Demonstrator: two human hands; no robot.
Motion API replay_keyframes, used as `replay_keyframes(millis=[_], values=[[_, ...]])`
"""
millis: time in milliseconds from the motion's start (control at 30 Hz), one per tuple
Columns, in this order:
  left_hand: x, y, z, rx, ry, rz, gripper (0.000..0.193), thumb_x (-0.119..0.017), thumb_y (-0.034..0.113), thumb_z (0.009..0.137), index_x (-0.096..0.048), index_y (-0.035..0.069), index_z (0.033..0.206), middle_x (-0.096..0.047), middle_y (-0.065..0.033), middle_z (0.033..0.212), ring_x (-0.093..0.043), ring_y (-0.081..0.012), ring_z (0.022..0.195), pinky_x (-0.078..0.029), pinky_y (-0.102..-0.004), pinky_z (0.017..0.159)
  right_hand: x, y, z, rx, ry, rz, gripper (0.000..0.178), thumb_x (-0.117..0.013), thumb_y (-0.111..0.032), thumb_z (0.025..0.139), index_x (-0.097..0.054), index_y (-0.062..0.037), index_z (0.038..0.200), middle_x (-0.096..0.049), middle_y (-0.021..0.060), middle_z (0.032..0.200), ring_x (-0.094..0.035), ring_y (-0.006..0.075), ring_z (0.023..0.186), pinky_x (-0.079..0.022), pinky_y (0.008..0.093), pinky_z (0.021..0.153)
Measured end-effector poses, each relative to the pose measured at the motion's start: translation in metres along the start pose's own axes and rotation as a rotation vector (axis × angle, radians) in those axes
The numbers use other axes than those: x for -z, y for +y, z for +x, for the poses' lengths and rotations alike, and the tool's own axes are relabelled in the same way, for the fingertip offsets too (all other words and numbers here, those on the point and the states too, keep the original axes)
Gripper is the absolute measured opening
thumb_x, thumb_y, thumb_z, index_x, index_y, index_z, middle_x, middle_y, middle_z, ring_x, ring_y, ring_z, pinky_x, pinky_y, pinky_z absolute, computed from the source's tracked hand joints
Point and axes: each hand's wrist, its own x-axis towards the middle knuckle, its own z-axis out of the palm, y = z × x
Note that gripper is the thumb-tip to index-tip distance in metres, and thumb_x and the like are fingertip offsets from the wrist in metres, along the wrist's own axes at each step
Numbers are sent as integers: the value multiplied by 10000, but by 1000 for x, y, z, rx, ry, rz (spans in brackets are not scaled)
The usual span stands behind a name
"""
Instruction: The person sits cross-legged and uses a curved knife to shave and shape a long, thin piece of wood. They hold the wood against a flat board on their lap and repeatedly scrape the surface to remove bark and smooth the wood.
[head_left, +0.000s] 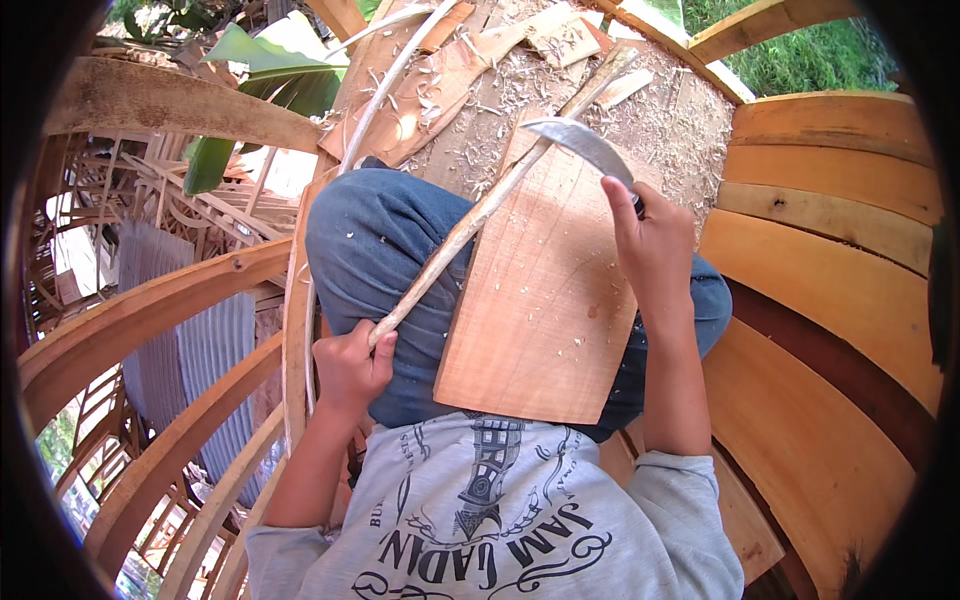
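My left hand (350, 365) is closed around the near end of a long, thin wooden stick (470, 222). The stick slants up to the right across a flat wooden board (545, 300) that lies on my lap. In my right hand (655, 235) is a sickle-like knife with a curved metal blade (585, 145); my fingers hide most of its handle, and the thumb lies along the base of the blade. The blade's tip meets or overlaps the stick near the board's far edge; whether it bites into the wood I cannot tell.
Wood shavings (680, 130) and offcuts (560, 40) litter the plank floor ahead. A slatted wooden railing (150, 310) runs along my left, with corrugated sheets (215, 370) beyond it. Wide planks (810, 270) form a wall on my right. A green leaf (275, 65) hangs in at the far left.
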Motion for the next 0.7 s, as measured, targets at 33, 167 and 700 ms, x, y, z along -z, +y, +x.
replay_keyframes(millis=[33,167,700], values=[[1,-1,-1,-10,-16,2,376,-558,316,879,-507,66,602,-437,-123,443,-503,-320,402,-364,-376,389,-4,-9,-14,147,-34,-14,521,-608,-481,829,-573,-11,609,-528,154,499,-544,312,446,-413,387,445],[0,0,-3,1,0,-17,371,-559,307,879,-506,64,602,-440,-130,446,-505,-326,408,-361,-382,394,-9,-16,-18,175,-7,-33,529,-602,-485,833,-570,-15,591,-522,149,484,-543,306,438,-413,377,437],[3,-5,4,53,-75,-124,369,-566,274,865,-506,33,591,-456,-163,467,-514,-364,432,-376,-404,419,-10,-21,-18,279,-122,7,547,-568,-511,839,-580,-17,604,-542,153,501,-573,312,467,-453,391,469]])
